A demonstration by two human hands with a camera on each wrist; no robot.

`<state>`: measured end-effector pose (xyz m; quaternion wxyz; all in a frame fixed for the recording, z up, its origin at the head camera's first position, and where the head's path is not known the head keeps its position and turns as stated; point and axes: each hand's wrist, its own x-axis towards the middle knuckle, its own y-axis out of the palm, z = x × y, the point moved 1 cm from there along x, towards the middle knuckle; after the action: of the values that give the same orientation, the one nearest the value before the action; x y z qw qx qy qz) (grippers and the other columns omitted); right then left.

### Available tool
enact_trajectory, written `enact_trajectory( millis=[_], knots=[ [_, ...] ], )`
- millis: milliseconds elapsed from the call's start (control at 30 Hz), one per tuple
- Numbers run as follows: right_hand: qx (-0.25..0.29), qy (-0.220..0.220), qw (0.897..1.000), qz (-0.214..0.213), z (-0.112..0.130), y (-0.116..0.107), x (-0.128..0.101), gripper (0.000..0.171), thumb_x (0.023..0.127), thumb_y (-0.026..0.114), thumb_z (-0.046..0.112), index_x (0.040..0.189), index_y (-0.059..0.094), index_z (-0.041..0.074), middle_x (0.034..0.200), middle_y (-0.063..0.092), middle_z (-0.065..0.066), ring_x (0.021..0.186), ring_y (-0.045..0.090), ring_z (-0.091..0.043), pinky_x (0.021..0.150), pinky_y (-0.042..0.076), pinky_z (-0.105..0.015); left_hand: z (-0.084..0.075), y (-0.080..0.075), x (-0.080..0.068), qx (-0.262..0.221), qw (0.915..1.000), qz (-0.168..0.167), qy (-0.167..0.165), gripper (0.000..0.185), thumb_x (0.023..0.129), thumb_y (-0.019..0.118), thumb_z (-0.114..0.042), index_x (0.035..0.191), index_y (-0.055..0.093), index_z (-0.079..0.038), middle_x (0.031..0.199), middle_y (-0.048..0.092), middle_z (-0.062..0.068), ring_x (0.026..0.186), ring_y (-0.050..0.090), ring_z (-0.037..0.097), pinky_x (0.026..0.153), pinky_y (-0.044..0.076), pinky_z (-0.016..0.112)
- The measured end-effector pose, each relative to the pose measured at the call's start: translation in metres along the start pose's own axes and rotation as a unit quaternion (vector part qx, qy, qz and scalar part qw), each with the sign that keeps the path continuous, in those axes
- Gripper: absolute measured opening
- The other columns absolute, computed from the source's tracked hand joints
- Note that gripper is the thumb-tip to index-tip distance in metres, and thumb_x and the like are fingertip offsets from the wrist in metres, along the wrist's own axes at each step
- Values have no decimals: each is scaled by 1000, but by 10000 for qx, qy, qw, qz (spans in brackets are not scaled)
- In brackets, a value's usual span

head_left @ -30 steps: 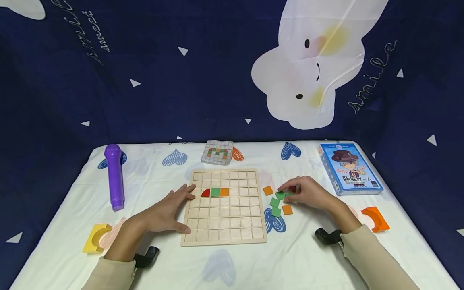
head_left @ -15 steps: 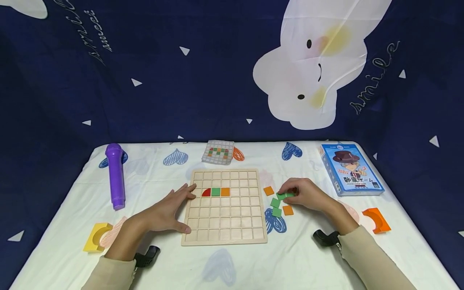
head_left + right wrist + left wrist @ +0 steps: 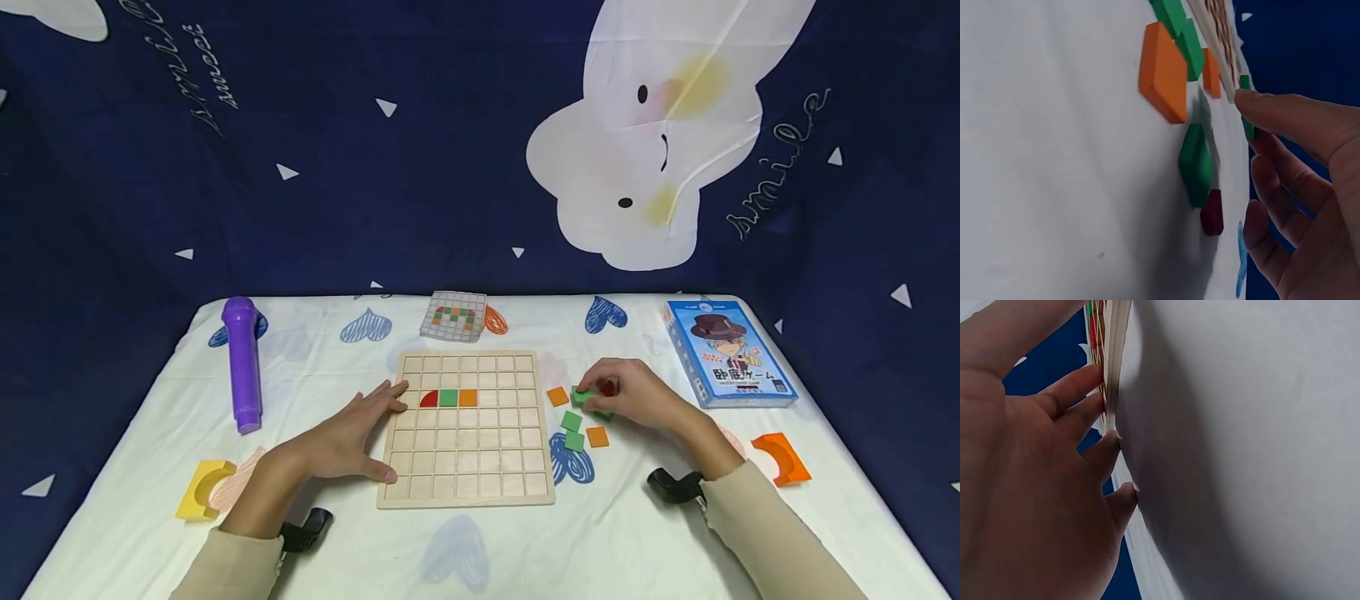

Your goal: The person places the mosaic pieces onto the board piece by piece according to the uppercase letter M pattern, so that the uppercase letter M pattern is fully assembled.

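Observation:
My right hand (image 3: 633, 392) pinches a green square tile (image 3: 1249, 129) between thumb and finger, lifted off the cloth. Below it lie another green tile (image 3: 1195, 165) and a dark red piece (image 3: 1212, 214), both mostly covered by the hand in the head view. Nearby are two more green tiles, one nearer the board (image 3: 571, 422), and two orange tiles, one at the front (image 3: 597, 437). Spread fingers of my left hand (image 3: 337, 437) rest along the left edge of the wooden grid board (image 3: 468, 458). One row holds a red quarter-round (image 3: 429, 400), a green square (image 3: 448, 398) and an orange square (image 3: 468, 397).
Behind the board lies a grid card (image 3: 453, 332) with a coloured pattern. A purple toy microphone (image 3: 242, 367) and a yellow arch block (image 3: 201, 492) are on the left. On the right are a blue game box (image 3: 731, 358) and an orange arch block (image 3: 786, 458).
My right hand has taken a green tile from the pile and raised it slightly, uncovering another green tile beneath. The left hand keeps its place on the board.

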<state>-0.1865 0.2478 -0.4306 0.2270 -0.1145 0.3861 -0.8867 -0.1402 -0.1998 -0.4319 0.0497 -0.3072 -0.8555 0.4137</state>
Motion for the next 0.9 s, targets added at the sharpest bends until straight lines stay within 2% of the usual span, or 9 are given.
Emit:
enact_trajectory(
  millis=[300, 567, 800, 900],
  knots=[
    [126, -150, 9998, -93, 9, 2, 9, 18, 85, 80, 9, 100, 78, 19, 104, 76, 3, 86, 65, -6, 72, 59, -20, -2, 0, 2, 28, 10000, -5, -53, 119, 66, 92, -40, 160, 26, -6, 159, 43, 11, 160, 10, 43, 129, 5, 67],
    [443, -87, 9990, 76, 22, 11, 25, 20, 88, 75, 4, 104, 78, 15, 112, 74, -4, 92, 70, -11, 81, 62, -20, -2, 1, 1, 17, 10000, -20, -69, 95, 66, 93, -41, 142, 49, -5, 171, 22, 13, 160, 10, 44, 129, 5, 68],
    [435, -169, 9989, 80, 36, 23, 39, 21, 88, 75, 5, 104, 79, 17, 115, 75, -1, 92, 70, -10, 81, 63, -21, -1, 1, 1, -1, 9999, -23, -105, 116, 66, 93, -39, 158, 31, -7, 163, 39, 12, 160, 10, 43, 130, 4, 66],
    [496, -201, 9985, 143, 42, 31, 44, 21, 87, 75, 6, 104, 79, 17, 115, 75, -1, 95, 70, -10, 81, 62, -21, -1, 0, 1, -5, 10000, -24, -77, 112, 66, 93, -40, 156, 34, -6, 166, 35, 13, 160, 10, 43, 129, 4, 67]
  ],
)
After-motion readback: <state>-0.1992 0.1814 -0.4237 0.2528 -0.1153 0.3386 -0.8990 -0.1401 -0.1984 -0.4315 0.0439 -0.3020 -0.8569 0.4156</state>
